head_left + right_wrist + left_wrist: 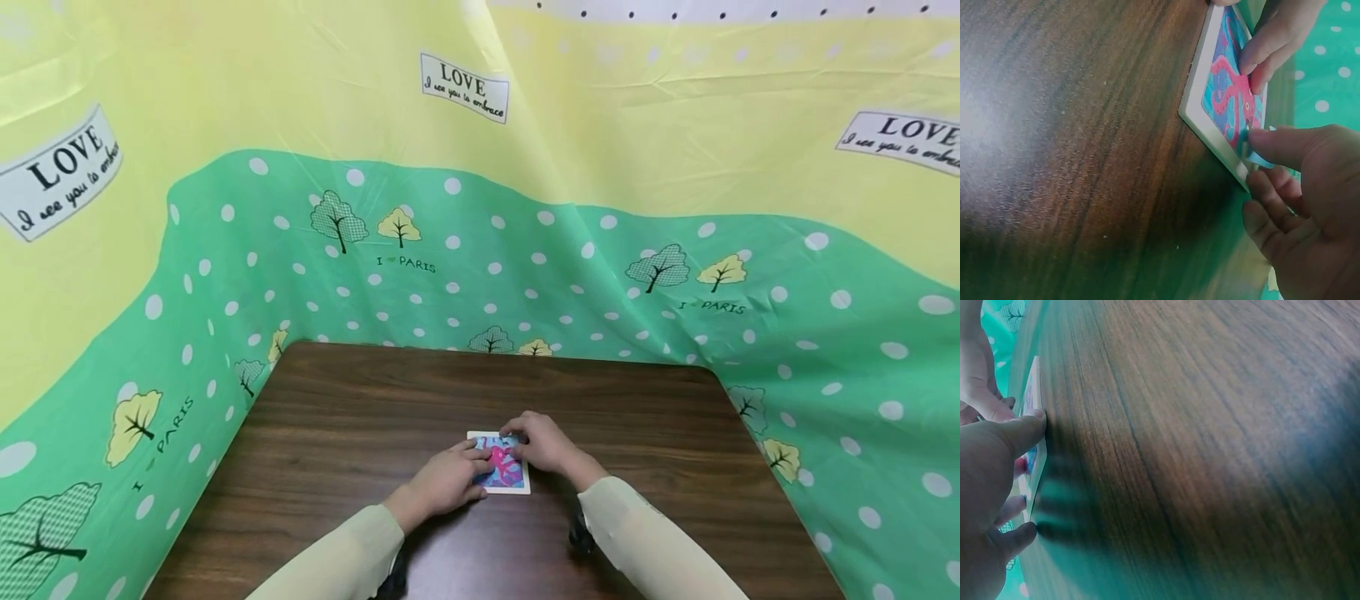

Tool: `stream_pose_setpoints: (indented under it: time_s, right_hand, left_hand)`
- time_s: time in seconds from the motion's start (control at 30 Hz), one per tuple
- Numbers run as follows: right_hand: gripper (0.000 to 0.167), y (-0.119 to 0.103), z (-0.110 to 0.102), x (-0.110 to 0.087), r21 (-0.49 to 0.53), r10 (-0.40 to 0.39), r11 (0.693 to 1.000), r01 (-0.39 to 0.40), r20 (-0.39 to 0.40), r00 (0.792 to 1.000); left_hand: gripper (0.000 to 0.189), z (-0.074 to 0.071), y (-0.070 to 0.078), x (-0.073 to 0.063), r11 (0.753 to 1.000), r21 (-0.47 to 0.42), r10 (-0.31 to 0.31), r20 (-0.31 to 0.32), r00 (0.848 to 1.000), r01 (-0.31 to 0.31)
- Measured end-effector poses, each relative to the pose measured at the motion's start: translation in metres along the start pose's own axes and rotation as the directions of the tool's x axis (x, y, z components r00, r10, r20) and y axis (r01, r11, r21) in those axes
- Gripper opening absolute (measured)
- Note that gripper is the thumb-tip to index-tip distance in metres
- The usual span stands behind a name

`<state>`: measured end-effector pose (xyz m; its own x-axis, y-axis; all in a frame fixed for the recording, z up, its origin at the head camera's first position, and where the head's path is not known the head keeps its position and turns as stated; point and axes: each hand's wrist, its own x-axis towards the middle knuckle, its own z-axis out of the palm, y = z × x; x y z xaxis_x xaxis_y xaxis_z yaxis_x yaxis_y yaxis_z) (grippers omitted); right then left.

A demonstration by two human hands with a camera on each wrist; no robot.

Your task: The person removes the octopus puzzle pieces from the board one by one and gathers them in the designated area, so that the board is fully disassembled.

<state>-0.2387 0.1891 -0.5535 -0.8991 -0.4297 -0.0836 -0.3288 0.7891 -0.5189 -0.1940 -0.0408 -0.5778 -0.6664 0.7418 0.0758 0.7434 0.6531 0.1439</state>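
A small jigsaw puzzle [507, 477] in a white frame lies flat on the table, its picture a pink octopus on blue. My left hand [446, 478] rests across the puzzle's left side, fingers spread on the picture. In the left wrist view its thumb [1030, 428] touches the frame's edge. At the puzzle's right side, my right hand [551, 446] pinches a light-blue puzzle piece [1260, 160] between thumb and fingers. That piece looks tilted up at the border of the picture; the fingers hide part of it.
The dark wood-grain table [360, 400] extends around the puzzle on all sides. A green and yellow printed cloth [450, 250] hangs behind the table and along both its sides. Dark bands [581, 533] sit at the wrists, under the pale sleeves.
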Motion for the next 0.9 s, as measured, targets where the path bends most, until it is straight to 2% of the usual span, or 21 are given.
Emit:
stream_pose_setpoints:
  time_s: [0.23, 0.47, 0.7, 0.9]
  right_hand:
    - [0.014, 0.003, -0.001, -0.005, 0.072, 0.023, 0.997, -0.020, -0.039, 0.999]
    - [0.013, 0.007, -0.009, -0.014, 0.158, 0.031, 0.987, -0.023, -0.051, 0.998]
    - [0.008, 0.024, -0.026, -0.035, 0.255, 0.058, 0.966, -0.050, -0.025, 0.998]
    - [0.009, 0.052, -0.044, -0.056, 0.265, 0.092, 0.962, -0.073, -0.060, 0.994]
  left_hand:
    - [0.044, 0.002, 0.000, -0.002, 1.000, -0.025, -0.004, 0.001, 1.000, 0.004]
    - [0.046, 0.002, -0.002, -0.004, 1.000, -0.020, 0.005, 0.004, 1.000, -0.005]
    - [0.049, 0.005, -0.005, -0.006, 0.996, 0.069, 0.056, 0.001, 0.998, -0.056]
    - [0.045, 0.003, -0.005, -0.008, 0.987, 0.144, 0.074, -0.021, 0.997, -0.071]
